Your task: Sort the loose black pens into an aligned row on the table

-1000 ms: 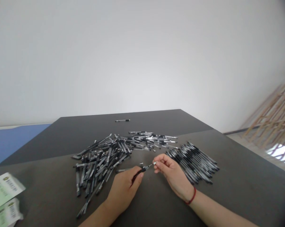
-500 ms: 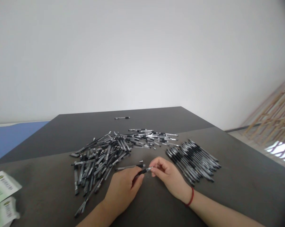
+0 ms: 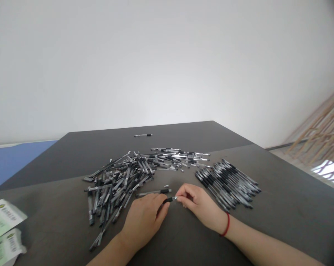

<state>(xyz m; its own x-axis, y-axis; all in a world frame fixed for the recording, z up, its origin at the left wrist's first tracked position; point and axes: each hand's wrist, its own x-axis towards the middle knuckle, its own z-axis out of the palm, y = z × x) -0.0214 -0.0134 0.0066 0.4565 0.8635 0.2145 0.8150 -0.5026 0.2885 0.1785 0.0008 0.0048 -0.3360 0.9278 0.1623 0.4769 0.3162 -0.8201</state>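
Observation:
My left hand (image 3: 147, 216) is closed around a pen (image 3: 169, 200) with a black grip; most of its barrel is hidden under the palm. At the silvery tip of that pen, the thumb and forefinger of my right hand (image 3: 196, 203) are pinched together. A red cord circles the right wrist. Just beyond my left hand another pen (image 3: 153, 192) lies on the table, with a small pointed pen tip (image 3: 166, 186) behind it. To the left spreads a jumbled heap of pens and pen parts (image 3: 119, 188). Pens lie side by side in a row (image 3: 228, 183) to the right.
One lone pen (image 3: 143, 135) lies far back on the dark table (image 3: 278, 207). Green and white packets with barcodes (image 3: 7, 229) sit at the left edge. A pale wall stands behind, and a wooden lattice (image 3: 322, 129) is off to the right.
Both hands hold nearly the same pose, with the pen still between them. The view has shifted slightly, and the piles appear a little higher in the picture.

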